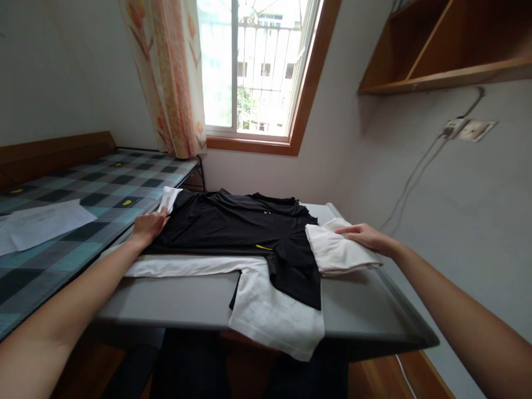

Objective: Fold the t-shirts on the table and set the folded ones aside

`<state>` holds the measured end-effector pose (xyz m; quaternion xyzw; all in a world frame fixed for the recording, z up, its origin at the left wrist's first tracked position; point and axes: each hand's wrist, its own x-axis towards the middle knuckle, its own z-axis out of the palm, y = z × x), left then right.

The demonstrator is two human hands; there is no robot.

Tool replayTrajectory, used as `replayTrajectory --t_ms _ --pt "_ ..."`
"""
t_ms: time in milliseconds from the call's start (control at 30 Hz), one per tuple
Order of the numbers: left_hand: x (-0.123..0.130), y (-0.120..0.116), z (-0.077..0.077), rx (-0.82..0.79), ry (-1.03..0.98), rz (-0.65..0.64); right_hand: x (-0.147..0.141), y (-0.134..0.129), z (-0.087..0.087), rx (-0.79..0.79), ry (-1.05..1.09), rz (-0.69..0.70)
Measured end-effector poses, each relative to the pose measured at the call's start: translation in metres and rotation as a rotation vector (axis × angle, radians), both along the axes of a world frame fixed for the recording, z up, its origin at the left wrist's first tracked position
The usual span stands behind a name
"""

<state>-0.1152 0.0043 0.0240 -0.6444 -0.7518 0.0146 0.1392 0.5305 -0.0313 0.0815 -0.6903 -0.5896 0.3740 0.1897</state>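
Observation:
A black T-shirt [224, 224] with a small yellow mark lies spread sideways on the grey table, its hem to the left. Beneath it, a white T-shirt [276, 313] shows along the near side, and its sleeve hangs over the table's front edge. At the hem end, my left hand [150, 226] is closed on the black fabric, beside a turned-up bit of white cloth; its fingertips are partly hidden. Past the collar end sits a folded white garment [338, 249]. My right hand [368, 238] rests on it with fingers stretched out.
The grey table [178, 299] has a raised rim on the right. To the left, a bed with a checked cover [124, 172] holds papers [50, 221]. A window with a curtain [178, 83] is ahead; a wooden shelf [449, 50] and wall socket [476, 130] are at right.

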Motion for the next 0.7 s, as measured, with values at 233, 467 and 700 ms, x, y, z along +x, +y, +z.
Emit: replayTrajectory --t_ms 233,467,700 --pt "-0.019 -0.010 0.005 0.091 -0.013 0.051 0.014 0.001 0.001 -0.017 0.007 -0.066" --pt "0.066 -0.012 -0.001 0.127 -0.282 -0.372 0.017 0.032 0.026 0.034 0.004 -0.067" --pt "0.130 -0.026 -0.034 -0.032 -0.320 -0.654 0.018 0.082 0.041 0.170 -0.029 -0.069"
